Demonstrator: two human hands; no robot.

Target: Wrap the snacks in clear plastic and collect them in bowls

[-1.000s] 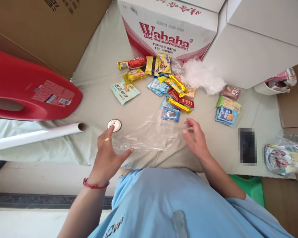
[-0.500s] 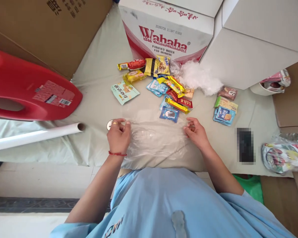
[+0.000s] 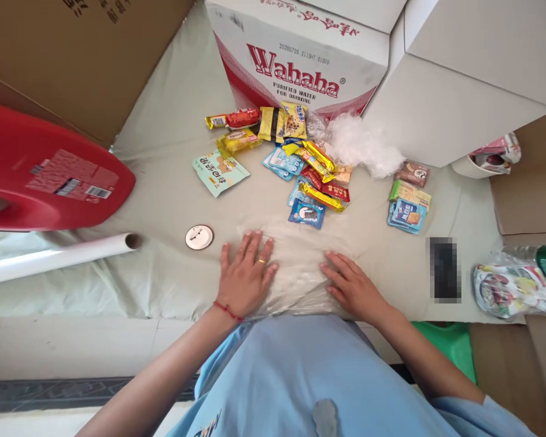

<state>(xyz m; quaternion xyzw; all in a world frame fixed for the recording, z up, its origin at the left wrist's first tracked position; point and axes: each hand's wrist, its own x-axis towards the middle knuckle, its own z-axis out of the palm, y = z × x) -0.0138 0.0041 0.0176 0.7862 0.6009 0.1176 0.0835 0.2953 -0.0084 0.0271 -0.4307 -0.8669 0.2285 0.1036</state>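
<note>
A clear plastic sheet or bag (image 3: 295, 273) lies on the cloth-covered table right in front of me, hard to make out against the cloth. My left hand (image 3: 246, 273) rests flat on its left side, fingers spread. On the right side my right hand (image 3: 352, 285) lies palm down, fingers stretched towards the middle. A round pin badge (image 3: 199, 237) lies back up, left of my left hand. Beyond the plastic is a pile of snacks, with a blue sachet (image 3: 306, 213) nearest, a yellow-wrapped bar (image 3: 322, 196) and a pale green packet (image 3: 221, 172).
At the back stands a Wahaha water carton (image 3: 295, 67). A red jug (image 3: 50, 170) and a white tube (image 3: 64, 258) are on the left. Rightward lie crumpled clear film (image 3: 366, 145), stacked snack packets (image 3: 408, 206), a blurred dark object (image 3: 444, 270) and a bagged bundle (image 3: 505, 291).
Both hands have gone from pinching the plastic's edges to lying flat on it, nearer to me. My left hand has moved right, off the badge, which now shows whole.
</note>
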